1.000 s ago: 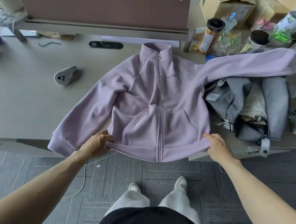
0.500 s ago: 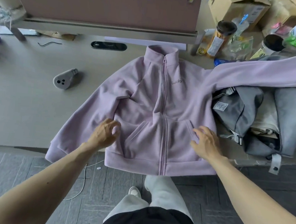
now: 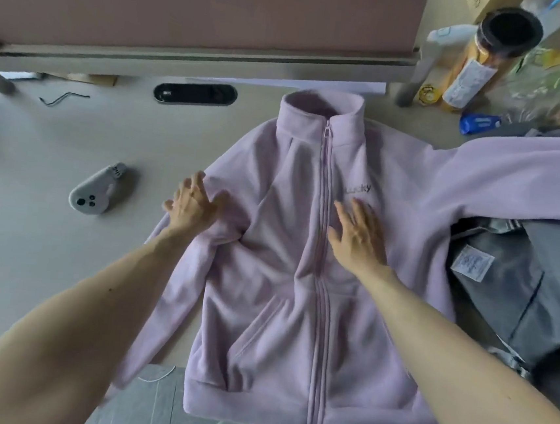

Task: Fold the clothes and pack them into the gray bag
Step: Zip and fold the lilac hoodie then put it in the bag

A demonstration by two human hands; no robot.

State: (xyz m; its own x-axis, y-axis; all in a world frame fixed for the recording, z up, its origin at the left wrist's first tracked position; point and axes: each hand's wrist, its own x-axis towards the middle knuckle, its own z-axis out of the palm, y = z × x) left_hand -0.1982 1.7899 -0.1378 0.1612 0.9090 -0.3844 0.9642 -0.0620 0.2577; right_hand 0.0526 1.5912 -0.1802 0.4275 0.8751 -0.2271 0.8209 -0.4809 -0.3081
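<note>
The left hand (image 3: 193,208) lies flat with fingers spread, pressing on the lilac fleece jacket (image 3: 262,312) where its sleeve meets the shoulder. The right hand (image 3: 358,240) is also flat and open, palm down on the chest just right of the zipper, its fingertips touching the "Lucky" lettering. The jacket is spread face up and zipped in the middle of the surface (image 3: 29,239), collar toward the far edge, hem overhanging the near edge. Its other sleeve stretches toward the right edge, over the gray bag (image 3: 504,284), which sits just beside the jacket. A small gray device (image 3: 97,194) rests near the left hand.
</note>
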